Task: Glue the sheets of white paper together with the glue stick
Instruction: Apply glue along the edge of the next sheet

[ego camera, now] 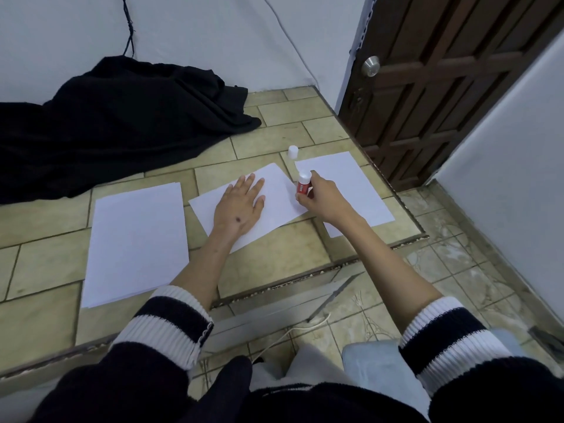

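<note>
Centrally in the head view, the left hand [241,203] lies flat, fingers spread, gripping nothing, on the tilted middle sheet [274,209]. Just right of it, the right hand [320,196] is closed around the red glue stick [303,184], held upright over that sheet's right edge. Its white cap [293,152] stands on the tiled floor [274,117] above. Another sheet [351,184] lies at right, a paper stack [137,239] at left, and a black cloth [122,123] in the upper left.
</note>
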